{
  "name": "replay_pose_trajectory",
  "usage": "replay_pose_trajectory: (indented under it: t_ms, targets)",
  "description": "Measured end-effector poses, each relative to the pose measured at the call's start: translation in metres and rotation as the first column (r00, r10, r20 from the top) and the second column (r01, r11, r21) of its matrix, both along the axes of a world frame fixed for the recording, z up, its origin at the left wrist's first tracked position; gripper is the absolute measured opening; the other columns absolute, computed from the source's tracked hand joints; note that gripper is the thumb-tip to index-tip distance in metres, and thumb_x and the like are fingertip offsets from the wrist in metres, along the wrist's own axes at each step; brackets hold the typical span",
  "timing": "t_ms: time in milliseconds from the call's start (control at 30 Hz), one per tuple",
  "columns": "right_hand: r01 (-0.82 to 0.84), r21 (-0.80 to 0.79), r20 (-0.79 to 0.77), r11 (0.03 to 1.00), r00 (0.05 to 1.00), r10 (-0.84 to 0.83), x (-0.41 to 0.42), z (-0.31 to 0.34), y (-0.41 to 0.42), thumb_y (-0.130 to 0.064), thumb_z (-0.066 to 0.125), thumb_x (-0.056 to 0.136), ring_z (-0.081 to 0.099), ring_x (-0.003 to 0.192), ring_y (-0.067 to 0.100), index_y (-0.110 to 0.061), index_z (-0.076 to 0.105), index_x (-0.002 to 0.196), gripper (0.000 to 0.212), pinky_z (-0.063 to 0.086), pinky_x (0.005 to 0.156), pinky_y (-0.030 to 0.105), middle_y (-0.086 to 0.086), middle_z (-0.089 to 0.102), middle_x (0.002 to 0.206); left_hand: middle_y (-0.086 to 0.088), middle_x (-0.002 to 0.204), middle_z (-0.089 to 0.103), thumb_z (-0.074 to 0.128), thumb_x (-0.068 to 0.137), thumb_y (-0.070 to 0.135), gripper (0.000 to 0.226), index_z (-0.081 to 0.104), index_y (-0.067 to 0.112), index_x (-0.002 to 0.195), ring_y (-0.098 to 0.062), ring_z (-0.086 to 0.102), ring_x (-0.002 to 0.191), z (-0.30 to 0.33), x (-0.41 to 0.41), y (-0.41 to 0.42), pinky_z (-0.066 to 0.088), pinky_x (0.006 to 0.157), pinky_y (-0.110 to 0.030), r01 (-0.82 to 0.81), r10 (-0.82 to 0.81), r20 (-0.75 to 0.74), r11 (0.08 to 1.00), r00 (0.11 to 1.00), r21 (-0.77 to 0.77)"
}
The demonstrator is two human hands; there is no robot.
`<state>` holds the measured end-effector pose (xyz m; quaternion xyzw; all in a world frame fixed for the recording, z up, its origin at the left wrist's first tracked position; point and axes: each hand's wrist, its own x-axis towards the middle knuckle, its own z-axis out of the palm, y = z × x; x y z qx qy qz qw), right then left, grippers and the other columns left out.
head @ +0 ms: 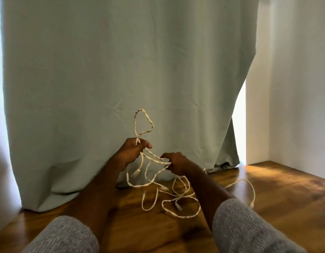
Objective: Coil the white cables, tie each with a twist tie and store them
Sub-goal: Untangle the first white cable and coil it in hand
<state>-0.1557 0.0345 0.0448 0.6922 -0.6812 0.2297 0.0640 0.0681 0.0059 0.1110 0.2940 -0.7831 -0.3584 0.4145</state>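
Note:
A long white twisted cable (178, 198) lies in loose tangles on the wooden floor (285, 189), with small bulb-like ends along it. My left hand (134, 150) is shut on the cable, and one loop (143, 123) stands up above its fingers. My right hand (176, 162) pinches the same cable a short way to the right. A short stretch runs taut between both hands. More loops hang down below them to the floor. No twist tie is visible.
A pale green curtain (121, 70) hangs just behind the hands and bunches on the floor. A white wall (294, 88) stands at the right, with a bright gap beside the curtain. Grey sleeves cover both forearms.

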Motion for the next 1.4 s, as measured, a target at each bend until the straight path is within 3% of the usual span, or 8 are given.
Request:
replay_pose_trajectory:
  t_ms: [233,400,533,667,933,1067,1200,1400]
  targets:
    - [0.128,-0.52,0.142,0.844,0.988,-0.063,0.002,0.062,-0.002,-0.011,0.062,0.093,0.067,0.098,0.031,-0.016,0.077,0.104,0.019,0.052,0.087,0.039,0.008,0.075,0.104,-0.001,0.073,0.058,0.061,0.097,0.031,0.027,0.073,0.007,0.099,-0.014,0.051,0.069,0.001,0.025,-0.012,0.04,0.055,-0.02,-0.088,0.088,0.012,0.996,0.996,-0.028]
    - [0.265,-0.539,0.001,0.799,0.949,-0.314,-0.037,0.101,0.044,-0.005,0.055,0.091,0.063,0.105,0.032,-0.019,0.072,0.109,0.029,0.046,0.087,0.038,0.008,0.069,0.111,-0.002,0.064,0.05,0.07,0.08,0.06,0.053,0.076,0.008,0.087,-0.012,0.039,0.055,-0.015,0.021,-0.014,0.031,0.047,-0.022,-0.046,-0.001,0.243,0.981,0.97,0.187]
    - [0.504,-0.408,-0.151,0.761,0.785,-0.601,-0.091,0.104,0.095,-0.004,0.051,0.092,0.054,0.127,0.028,-0.023,0.059,0.133,0.046,0.042,0.102,0.044,0.005,0.059,0.136,0.0,0.055,0.041,0.075,0.085,0.037,0.042,0.073,-0.005,0.089,-0.01,0.032,0.048,-0.028,0.013,-0.015,0.026,0.046,-0.023,0.094,-0.218,0.291,0.917,0.932,0.387]
    - [0.473,-0.031,-0.23,0.88,0.854,-0.467,-0.103,0.084,0.119,0.008,0.047,0.094,0.046,0.137,0.031,-0.03,0.041,0.152,0.07,0.043,0.105,0.047,0.009,0.049,0.15,-0.002,0.057,0.03,0.057,0.1,0.02,0.031,0.065,-0.003,0.08,-0.011,0.025,0.047,-0.037,-0.003,-0.009,0.022,0.046,-0.025,0.144,-0.232,0.172,0.9,0.958,0.412]
    - [0.095,-0.476,0.329,0.874,0.941,0.076,0.021,0.038,0.102,-0.03,0.057,0.098,0.069,0.068,0.014,-0.019,0.071,0.092,0.018,0.06,0.068,0.041,-0.001,0.072,0.078,0.0,0.054,0.034,0.034,0.107,0.015,0.03,0.054,0.005,0.087,-0.01,0.028,0.042,-0.048,-0.031,0.008,0.026,0.046,-0.022,0.307,-0.147,-0.348,0.83,0.926,0.466]
    - [-0.003,-0.416,0.005,0.909,1.0,0.006,0.074,-0.008,0.095,-0.064,0.043,0.096,0.056,0.057,0.011,-0.021,0.068,0.078,0.053,0.043,0.063,0.028,-0.005,0.061,0.063,-0.006,0.056,0.051,0.031,0.105,0.013,0.031,0.054,0.007,0.086,-0.017,0.05,0.045,-0.068,-0.026,0.009,0.046,0.049,-0.028,0.396,0.048,-0.601,0.71,0.798,0.583]
    - [-0.208,-0.318,-0.37,0.925,0.925,0.081,0.082,-0.044,0.076,-0.048,0.049,0.096,0.066,0.086,0.025,-0.022,0.068,0.103,0.033,0.041,0.09,0.044,0.004,0.072,0.097,-0.019,0.079,0.07,0.029,0.104,0.014,0.036,0.059,-0.002,0.089,-0.025,0.069,0.067,-0.098,-0.011,0.014,0.058,0.056,-0.035,0.435,0.079,-0.626,0.652,0.776,0.621]
    - [-0.29,-0.386,-0.056,0.876,0.955,0.292,0.068,-0.06,0.047,-0.03,0.046,0.105,0.051,0.085,0.009,-0.02,0.066,0.104,0.022,0.037,0.079,0.03,-0.004,0.066,0.093,-0.009,0.128,0.06,0.042,0.103,0.045,0.032,0.066,0.027,0.112,-0.029,0.056,0.118,-0.149,0.001,0.012,0.048,0.098,-0.061,0.181,0.126,-0.466,0.81,0.876,0.558]
